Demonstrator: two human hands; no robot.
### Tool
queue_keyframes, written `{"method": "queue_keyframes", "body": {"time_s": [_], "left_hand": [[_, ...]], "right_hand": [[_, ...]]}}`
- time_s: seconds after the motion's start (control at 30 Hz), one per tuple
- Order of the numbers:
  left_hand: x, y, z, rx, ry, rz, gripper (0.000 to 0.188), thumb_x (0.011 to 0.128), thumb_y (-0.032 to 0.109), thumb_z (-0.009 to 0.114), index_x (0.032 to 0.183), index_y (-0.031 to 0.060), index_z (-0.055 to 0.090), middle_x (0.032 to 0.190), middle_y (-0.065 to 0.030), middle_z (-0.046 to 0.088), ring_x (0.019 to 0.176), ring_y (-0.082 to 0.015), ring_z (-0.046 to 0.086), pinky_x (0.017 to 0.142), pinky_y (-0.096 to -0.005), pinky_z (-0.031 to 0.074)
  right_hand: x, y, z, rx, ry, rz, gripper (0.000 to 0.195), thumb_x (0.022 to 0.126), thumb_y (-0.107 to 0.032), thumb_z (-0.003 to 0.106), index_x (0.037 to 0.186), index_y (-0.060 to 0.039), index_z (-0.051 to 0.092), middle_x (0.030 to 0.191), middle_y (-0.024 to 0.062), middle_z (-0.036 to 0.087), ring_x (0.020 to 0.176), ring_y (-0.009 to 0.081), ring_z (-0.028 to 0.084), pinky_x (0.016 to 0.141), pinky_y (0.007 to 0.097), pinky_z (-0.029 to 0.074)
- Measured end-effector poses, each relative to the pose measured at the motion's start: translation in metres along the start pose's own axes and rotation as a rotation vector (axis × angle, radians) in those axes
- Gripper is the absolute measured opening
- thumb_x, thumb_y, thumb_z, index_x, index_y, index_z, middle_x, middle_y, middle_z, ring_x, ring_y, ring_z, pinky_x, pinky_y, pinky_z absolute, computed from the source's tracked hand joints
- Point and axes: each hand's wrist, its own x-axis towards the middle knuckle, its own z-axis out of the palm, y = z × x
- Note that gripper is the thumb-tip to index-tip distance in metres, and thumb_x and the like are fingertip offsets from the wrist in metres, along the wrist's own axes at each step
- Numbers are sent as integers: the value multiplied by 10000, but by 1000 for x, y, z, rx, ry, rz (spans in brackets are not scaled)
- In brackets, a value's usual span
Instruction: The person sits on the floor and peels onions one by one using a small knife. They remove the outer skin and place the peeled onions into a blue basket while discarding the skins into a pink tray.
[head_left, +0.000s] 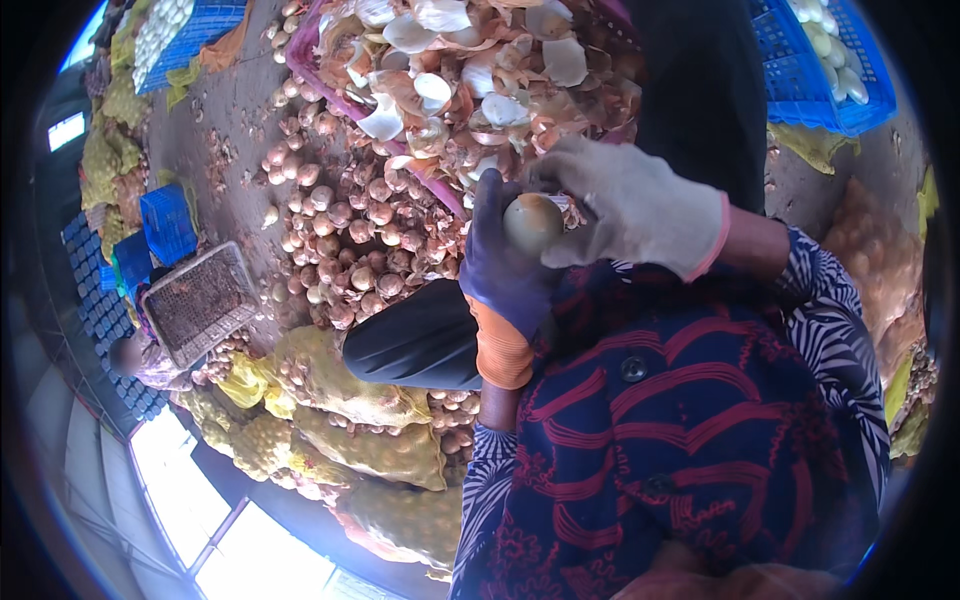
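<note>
My left hand (510, 262), in a purple-coated glove with an orange cuff, is closed around an onion (533, 223). The onion is pale, with a brownish patch on top. My right hand (637, 202), in a whitish knit glove with a pink edge, is at the onion's right side; its fingers are curled, and whether they hold a tool is not clear. Beyond both hands, a pink plastic crate (337, 94) is heaped with onion skins and pale outer layers (450, 67). Unpeeled onions (352, 240) lie piled on the floor to the left of the crate.
Blue crates of peeled onions stand at the upper right (832, 112) and upper left (176, 52). Filled yellow mesh sacks (367, 442) lie at the lower left. Farther left are a grey crate (199, 304), smaller blue crates (166, 223) and another person (154, 360).
</note>
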Motion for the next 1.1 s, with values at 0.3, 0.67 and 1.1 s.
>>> {"method": "queue_keyframes", "body": {"time_s": [0.3, 0.67, 1.1], "left_hand": [[2, 2, 17, -227, -30, 11, 913, 706, -35, 869, 1505, -36, 427, 1384, -182, 587, 1202, -260, 620, 1014, -380, 530], [39, 25, 31, -689, -293, -61, 811, 828, 149, 792, 1511, -59, 407, 1385, -200, 596, 1231, -282, 615, 1011, -380, 526], [170, 205, 286, -1316, -1102, -147, 376, 1013, 244, 597, 1295, -5, 585, 1092, -80, 679, 1006, -196, 663, 937, -385, 538]], "right_hand": [[11, 53, -3, 280, 247, 66, 146, 936, -113, 628, 1015, 9, 636, 797, 170, 673, 759, 326, 708, 676, 418, 556], [5, 95, 2, 1473, 182, 219, 107, 1004, -82, 560, 1078, -12, 594, 854, 27, 653, 686, 66, 617, 597, 223, 511], [8, 78, -28, 1022, 108, 432, 197, 988, -142, 612, 1145, -24, 630, 954, 50, 682, 787, 104, 654, 677, 234, 541]]}}
